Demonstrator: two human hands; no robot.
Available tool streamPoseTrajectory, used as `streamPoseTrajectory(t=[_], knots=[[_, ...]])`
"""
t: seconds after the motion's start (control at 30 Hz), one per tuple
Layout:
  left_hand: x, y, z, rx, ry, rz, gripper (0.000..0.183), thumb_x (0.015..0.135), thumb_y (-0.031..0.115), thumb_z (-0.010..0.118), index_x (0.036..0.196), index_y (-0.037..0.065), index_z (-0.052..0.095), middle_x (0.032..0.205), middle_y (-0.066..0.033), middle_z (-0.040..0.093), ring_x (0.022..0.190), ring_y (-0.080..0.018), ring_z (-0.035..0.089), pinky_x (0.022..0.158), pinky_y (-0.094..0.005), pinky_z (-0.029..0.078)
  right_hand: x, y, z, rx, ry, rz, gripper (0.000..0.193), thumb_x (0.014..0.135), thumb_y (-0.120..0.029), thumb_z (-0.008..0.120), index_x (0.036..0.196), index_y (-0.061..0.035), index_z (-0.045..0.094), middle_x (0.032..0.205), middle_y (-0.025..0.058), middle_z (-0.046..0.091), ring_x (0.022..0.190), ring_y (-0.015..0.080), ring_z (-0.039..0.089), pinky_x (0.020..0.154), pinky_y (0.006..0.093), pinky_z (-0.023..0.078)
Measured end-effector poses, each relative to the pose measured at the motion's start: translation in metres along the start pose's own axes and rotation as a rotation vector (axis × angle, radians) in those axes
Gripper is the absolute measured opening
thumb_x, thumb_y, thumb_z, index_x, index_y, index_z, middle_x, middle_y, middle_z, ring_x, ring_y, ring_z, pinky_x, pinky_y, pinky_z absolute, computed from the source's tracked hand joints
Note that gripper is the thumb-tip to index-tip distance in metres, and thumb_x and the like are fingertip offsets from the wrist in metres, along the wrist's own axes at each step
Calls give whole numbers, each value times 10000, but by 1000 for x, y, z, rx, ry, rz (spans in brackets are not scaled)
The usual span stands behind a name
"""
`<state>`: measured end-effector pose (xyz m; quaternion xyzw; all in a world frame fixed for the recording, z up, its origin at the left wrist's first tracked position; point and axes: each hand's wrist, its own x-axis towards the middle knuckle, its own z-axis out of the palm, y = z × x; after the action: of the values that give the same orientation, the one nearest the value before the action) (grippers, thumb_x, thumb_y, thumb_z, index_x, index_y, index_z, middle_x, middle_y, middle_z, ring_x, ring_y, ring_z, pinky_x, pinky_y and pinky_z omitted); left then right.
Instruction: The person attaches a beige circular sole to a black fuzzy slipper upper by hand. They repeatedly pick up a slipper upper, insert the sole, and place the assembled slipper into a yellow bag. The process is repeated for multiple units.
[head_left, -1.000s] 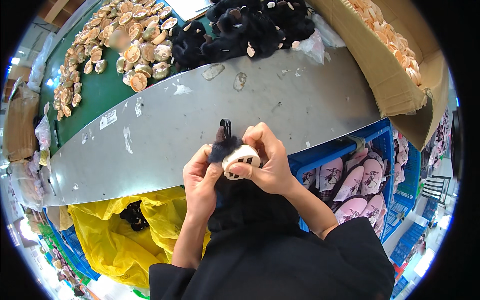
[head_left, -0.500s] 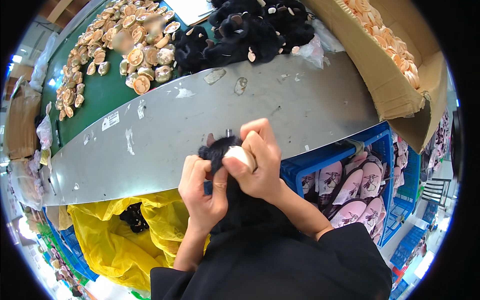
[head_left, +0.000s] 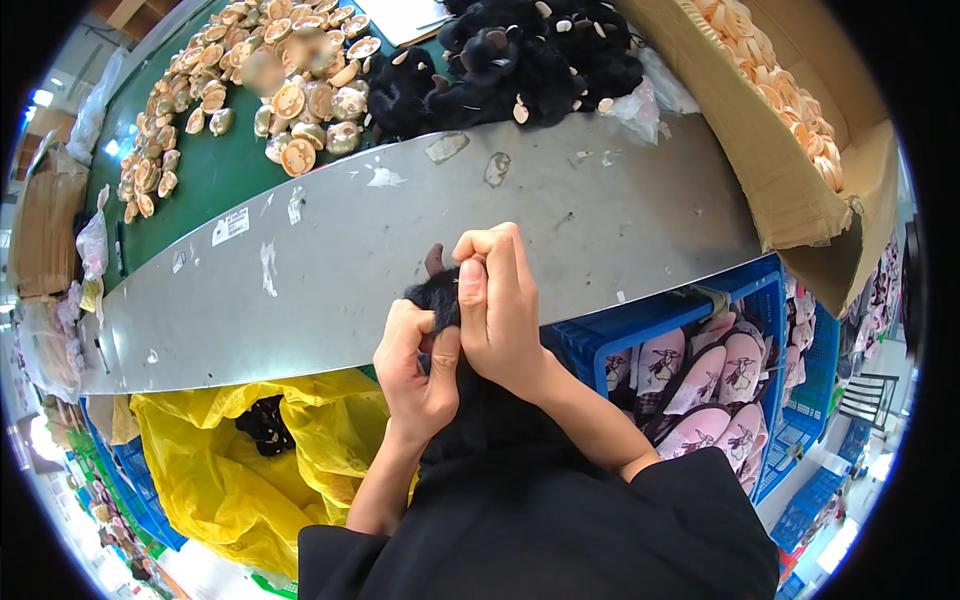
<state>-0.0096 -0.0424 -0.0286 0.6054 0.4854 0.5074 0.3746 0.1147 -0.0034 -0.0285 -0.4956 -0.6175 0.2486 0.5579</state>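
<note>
In front of my body, just over the near edge of the metal tabletop (head_left: 350, 250), both hands hold a small black furry plush piece (head_left: 434, 294). A brown ear-shaped flap (head_left: 434, 260) sticks up from its top. My left hand (head_left: 418, 375) pinches the fur on the left side, its thumb and fingers closed. Against the right side, my right hand (head_left: 500, 315) is closed with its thumb pointing up, its fingers curled over the top. The pale rounded piece seen earlier is hidden now. Whether it sits inside the plush piece I cannot tell.
Many peach and gold hollow shells (head_left: 300, 155) lie on the green surface (head_left: 185, 230), beside a heap of black plush pieces (head_left: 510, 80). A cardboard box (head_left: 790, 200) of peach parts (head_left: 765, 85) stands far right. Below are a yellow bag (head_left: 220, 480) and a blue crate (head_left: 590, 345) holding pink slippers (head_left: 700, 375).
My right hand has turned, thumb up, and now covers the plush piece's right side. The pale rounded piece under that thumb has gone from sight. My left hand has shifted slightly right.
</note>
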Motion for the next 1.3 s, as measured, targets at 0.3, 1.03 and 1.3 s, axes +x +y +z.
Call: streamPoseTrajectory(t=[0.3,1.03,1.3], knots=[[-4,-3,-19,-120,108,-90,230,1007,172,641,881,10,537,799,-3,416,682,-104,364,607,-257,308,4,-5,31,-95,63,-141,272,901,-167,751,1074,-39,586,998,136,555,785,279,626,596,345,539],[-76,26,-138,251,723,-187,148,1021,159,613,1010,12,610,974,-10,607,898,-89,533,840,-243,454,37,-46,83,164,-745,-218,264,880,-132,748,1110,-55,642,986,107,631,849,239,652,771,360,533],[-175,17,-238,656,1294,-193,131,1001,113,554,1071,3,541,930,-35,533,854,-120,514,771,-252,432,213,3,222,-419,-601,-526,262,928,-249,667,1129,-82,647,981,143,663,912,356,676,762,487,525]])
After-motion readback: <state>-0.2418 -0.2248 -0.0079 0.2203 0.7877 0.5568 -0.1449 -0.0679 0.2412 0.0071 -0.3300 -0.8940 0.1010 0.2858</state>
